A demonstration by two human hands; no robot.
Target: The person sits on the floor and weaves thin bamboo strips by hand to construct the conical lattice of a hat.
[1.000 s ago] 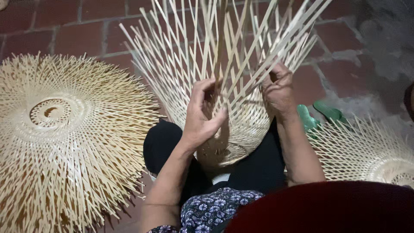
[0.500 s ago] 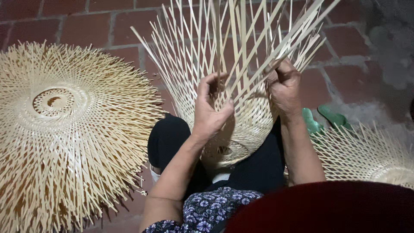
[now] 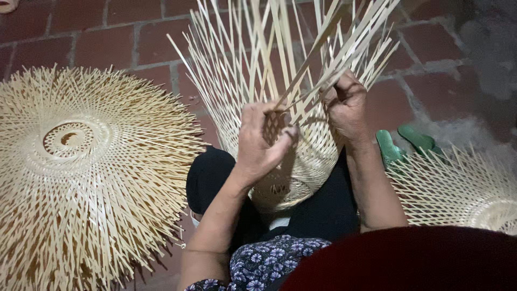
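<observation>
Three woven bamboo pieces: one half-woven basket between the hands, one flat disc left of the left hand, another right of the right hand. Two green sandals beside that hand.

Half-woven pale bamboo basket, round base resting in the lap at 6 o'clock, loose thin strips fanning upward toward 12, weave open, unfinished
</observation>
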